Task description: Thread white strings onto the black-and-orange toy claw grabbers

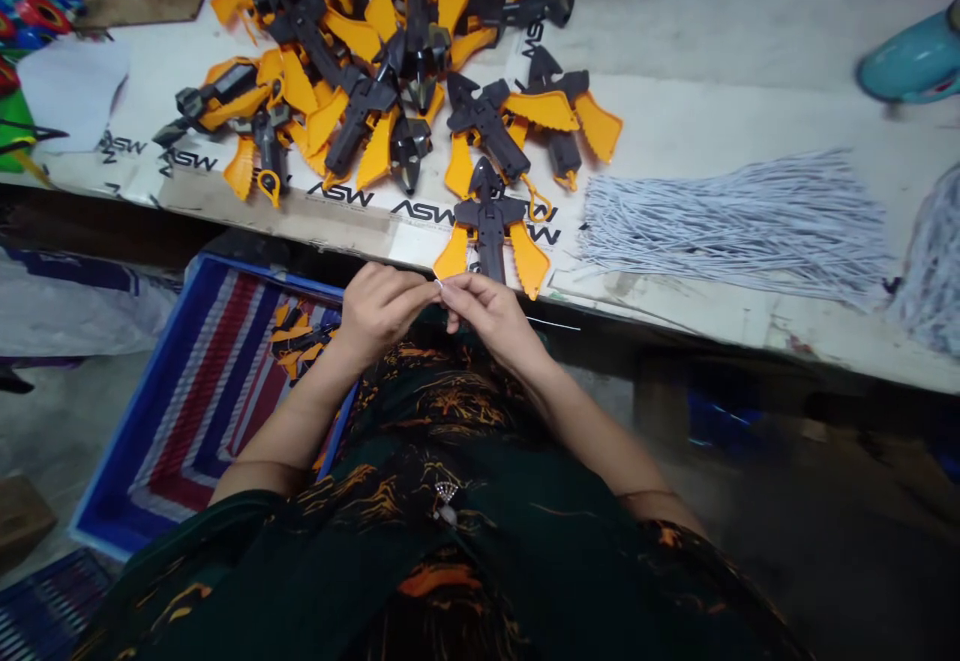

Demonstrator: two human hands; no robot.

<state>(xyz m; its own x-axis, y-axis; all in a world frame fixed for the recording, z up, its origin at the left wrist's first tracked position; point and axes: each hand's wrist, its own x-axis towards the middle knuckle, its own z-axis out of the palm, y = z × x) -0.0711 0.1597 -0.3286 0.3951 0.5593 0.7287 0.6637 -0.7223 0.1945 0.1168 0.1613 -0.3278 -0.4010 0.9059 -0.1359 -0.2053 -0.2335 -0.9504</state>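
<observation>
My left hand (386, 303) and my right hand (486, 313) meet at the table's front edge, fingertips pinched together. A small white bit of cord shows between them. A thin white cord (556, 323) sticks out to the right, past my right hand; most of it is hidden by the fingers. Just beyond my hands lies a black toy with orange wings (491, 226), its near end at the table edge. To the right, a bundle of similar white cords (727, 226) is spread flat on the table.
A heap of black and orange winged toys (360, 71) covers the table's back left. At the right are a teal object (911, 56) and another pale bundle (934, 261). Below the table, left of my lap, a blue crate (127, 431) with striped lining holds several toys.
</observation>
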